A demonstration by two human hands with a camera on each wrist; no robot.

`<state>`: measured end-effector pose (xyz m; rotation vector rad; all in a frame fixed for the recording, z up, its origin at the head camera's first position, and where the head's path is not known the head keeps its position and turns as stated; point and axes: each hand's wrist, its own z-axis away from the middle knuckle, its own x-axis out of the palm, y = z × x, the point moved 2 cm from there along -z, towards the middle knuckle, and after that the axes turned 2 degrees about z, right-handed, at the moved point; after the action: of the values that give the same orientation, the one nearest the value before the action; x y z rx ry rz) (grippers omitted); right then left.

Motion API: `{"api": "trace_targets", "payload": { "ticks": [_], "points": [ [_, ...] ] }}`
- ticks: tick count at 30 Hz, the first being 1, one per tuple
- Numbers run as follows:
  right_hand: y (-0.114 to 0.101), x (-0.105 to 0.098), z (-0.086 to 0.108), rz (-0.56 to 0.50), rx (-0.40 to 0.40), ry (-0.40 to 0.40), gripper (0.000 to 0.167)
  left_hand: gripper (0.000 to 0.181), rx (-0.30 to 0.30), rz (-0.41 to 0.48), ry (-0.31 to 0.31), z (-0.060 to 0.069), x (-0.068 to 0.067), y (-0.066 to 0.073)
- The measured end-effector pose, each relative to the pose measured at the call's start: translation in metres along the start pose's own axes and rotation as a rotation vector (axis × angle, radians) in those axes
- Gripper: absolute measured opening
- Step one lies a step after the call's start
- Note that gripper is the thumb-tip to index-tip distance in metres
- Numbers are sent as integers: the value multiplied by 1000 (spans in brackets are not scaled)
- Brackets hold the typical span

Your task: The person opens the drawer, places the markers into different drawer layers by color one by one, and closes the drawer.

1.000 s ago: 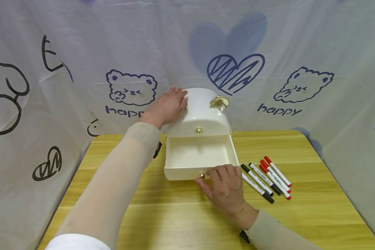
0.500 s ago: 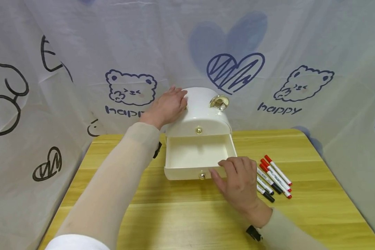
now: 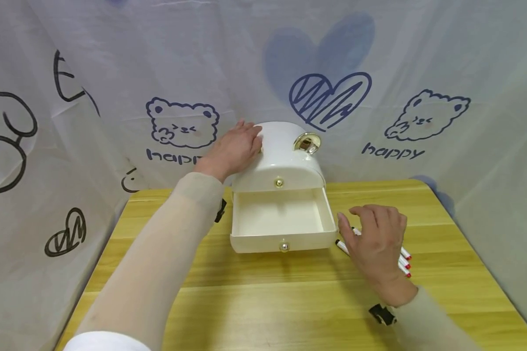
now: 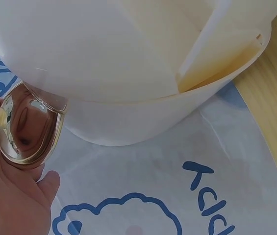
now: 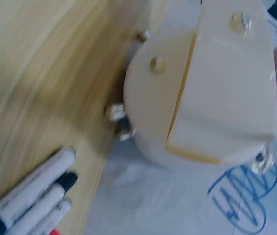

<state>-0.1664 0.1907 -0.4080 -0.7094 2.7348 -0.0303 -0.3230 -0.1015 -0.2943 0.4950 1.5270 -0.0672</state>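
Observation:
A white drawer box (image 3: 285, 156) with a rounded top and gold ear-like knobs stands at the table's back. Its lower drawer (image 3: 277, 217) is pulled out, with nothing seen inside. My left hand (image 3: 236, 148) holds the box at its upper left, fingers and thumb about the gold ear (image 4: 30, 127), which is mostly hidden from the head view. My right hand (image 3: 379, 248), fingers bent and apart, hovers over the markers with nothing seen in its grasp. White markers (image 5: 35, 183) with black caps lie under it, partly covered; red-ended markers (image 3: 405, 263) show at its right.
The wooden table (image 3: 263, 307) extends in front of the drawer box. A printed cloth (image 3: 254, 63) hangs close behind the box and along both sides. The pulled-out drawer's front (image 3: 259, 243) juts toward me, left of the markers.
My right hand has let go of the lower drawer's small knob and moved right, over the markers. The drawer stays pulled out. My left hand keeps its place on the box.

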Motion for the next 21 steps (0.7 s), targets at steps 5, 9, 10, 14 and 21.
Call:
{"api": "trace_targets", "payload": {
  "ticks": [5, 9, 10, 14, 21],
  "points": [
    [26, -5, 5, 48, 44, -9, 37, 59, 1, 3, -3, 0, 0, 0],
    [47, -8, 14, 101, 49, -58, 37, 59, 2, 9, -2, 0, 0, 0],
    [52, -8, 17, 112, 47, -70, 38, 59, 2, 10, -2, 0, 0, 0],
    [68, -8, 29, 140, 31, -111, 39, 59, 2, 16, -1, -1, 0, -1],
    [90, -9, 48, 199, 14, -236, 38, 59, 0, 9, -1, -1, 0, 0]
  ]
}}
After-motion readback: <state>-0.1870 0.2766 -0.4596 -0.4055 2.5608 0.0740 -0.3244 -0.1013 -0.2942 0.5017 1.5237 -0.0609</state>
